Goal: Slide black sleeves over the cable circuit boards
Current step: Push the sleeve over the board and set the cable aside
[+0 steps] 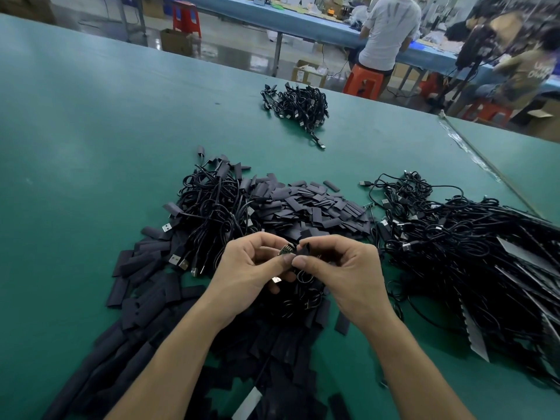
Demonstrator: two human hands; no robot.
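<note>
My left hand pinches a small cable circuit board with gold contacts, its USB plug and cable hanging below my palm. My right hand pinches a flat black sleeve right next to the board's end, the two touching or nearly so. Under and around my hands lies a big heap of loose black sleeves. A pile of black cables lies to the right, and another tangle of cables to the left of the sleeves.
Everything lies on a green table. A small separate pile of cables sits farther back. A thin strip runs along the right edge. Beyond the table, people sit on orange stools at a blue bench.
</note>
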